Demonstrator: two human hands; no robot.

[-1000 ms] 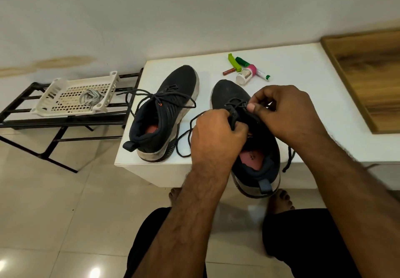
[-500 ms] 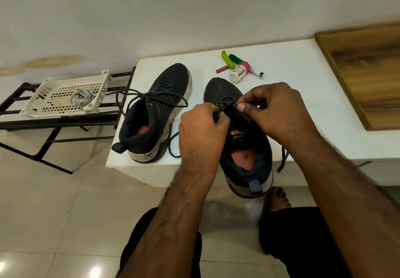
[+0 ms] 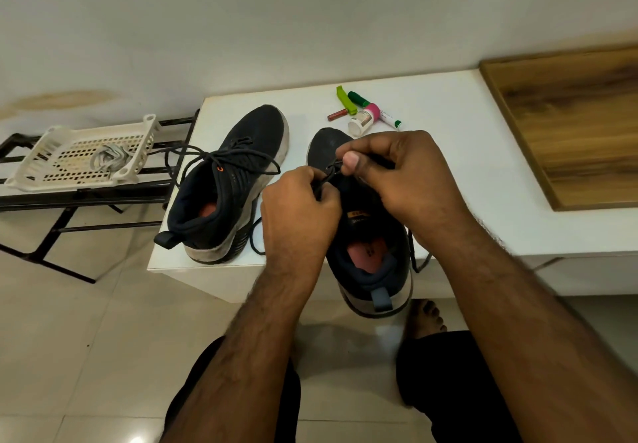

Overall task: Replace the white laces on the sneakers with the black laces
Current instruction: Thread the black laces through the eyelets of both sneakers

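Right sneaker [image 3: 366,235] at table [image 3: 466,166] edge, toe toward wall, long axis running away. Left hand [image 3: 297,214] and right hand [image 3: 407,173] each pinching black lace [image 3: 328,175] above forward eyelets; lace taut between them. Probably threading. Right hand farther forward.

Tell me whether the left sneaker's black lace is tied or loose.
Loose. The left sneaker is threaded with the black lace, but its ends trail open across the shoe and over the table edge; no bow shows.

Right sneaker's [image 3: 366,252] eyelets behind hands
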